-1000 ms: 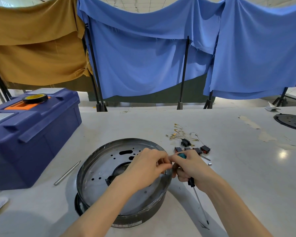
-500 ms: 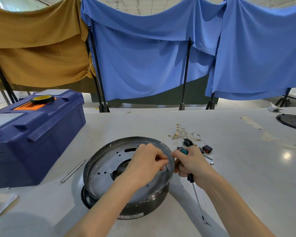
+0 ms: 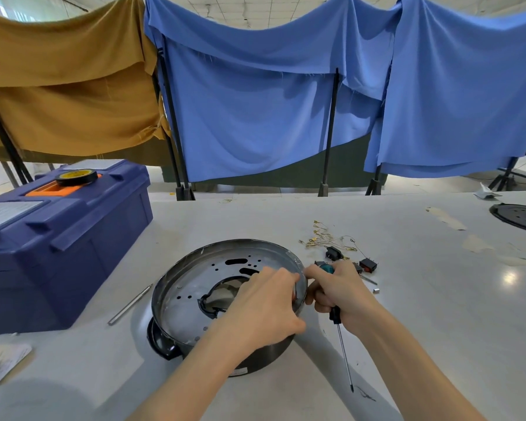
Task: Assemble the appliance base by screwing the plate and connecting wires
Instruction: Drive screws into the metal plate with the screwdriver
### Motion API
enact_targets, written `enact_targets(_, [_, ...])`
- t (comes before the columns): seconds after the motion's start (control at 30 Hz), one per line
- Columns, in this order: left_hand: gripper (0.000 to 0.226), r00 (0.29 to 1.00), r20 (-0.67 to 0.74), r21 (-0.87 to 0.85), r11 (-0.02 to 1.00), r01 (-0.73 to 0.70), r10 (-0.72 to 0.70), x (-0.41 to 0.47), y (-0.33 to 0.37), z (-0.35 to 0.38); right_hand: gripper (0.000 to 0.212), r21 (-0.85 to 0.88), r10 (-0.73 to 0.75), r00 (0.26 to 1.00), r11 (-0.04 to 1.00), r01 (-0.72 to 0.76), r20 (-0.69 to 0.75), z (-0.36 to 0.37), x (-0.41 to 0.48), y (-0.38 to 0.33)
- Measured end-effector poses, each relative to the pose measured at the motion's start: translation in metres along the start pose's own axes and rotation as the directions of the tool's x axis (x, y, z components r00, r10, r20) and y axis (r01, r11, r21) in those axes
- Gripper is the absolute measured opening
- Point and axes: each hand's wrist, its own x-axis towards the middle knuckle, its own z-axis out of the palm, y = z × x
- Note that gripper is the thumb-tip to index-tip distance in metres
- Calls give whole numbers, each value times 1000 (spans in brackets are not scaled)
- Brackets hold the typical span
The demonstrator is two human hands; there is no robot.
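Left grip (image 3: 264, 308) barely shifted, rim (image 3: 243, 240) seemingly beneath

Nothing here can be read — the white sticker (image 3: 239, 373) low on the appliance base (image 3: 192, 299), the sheet (image 3: 6, 211) on the toolbox (image 3: 58, 253) lid and the paper slip (image 3: 0, 363) on the bench (image 3: 407, 299) (lower left) are all too blurred.

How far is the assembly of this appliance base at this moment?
Done: the metal plate sits on the base. In hand: the left hand grips the plate's right rim; the right hand holds the screwdriver, its tip pointing away from the plate, so no screw is being driven. Left: the wires and switches lie loose on the table, unconnected.
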Motion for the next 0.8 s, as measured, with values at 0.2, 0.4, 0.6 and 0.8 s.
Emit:
enact_targets(0.2, [65,1000,-16,-147,989,-3,1,1,-4,-1,22,73,147,984,985,-155,96,-11,5,1])
enact_targets(0.4, [69,999,-36,-178,984,10,-17,2,-2,-1,23,-170,359,925,926,-337,121,-16,7,9])
enact_targets(0.6, [64,998,-57,-201,980,7,-19,5,-5,-6,17,4,438,865,892,-453,246,-11,10,16])
enact_targets(0.8, [67,991,-121,-363,932,14,-62,7,-15,-22,24,199,451,793,804,-560,410,-14,13,18])
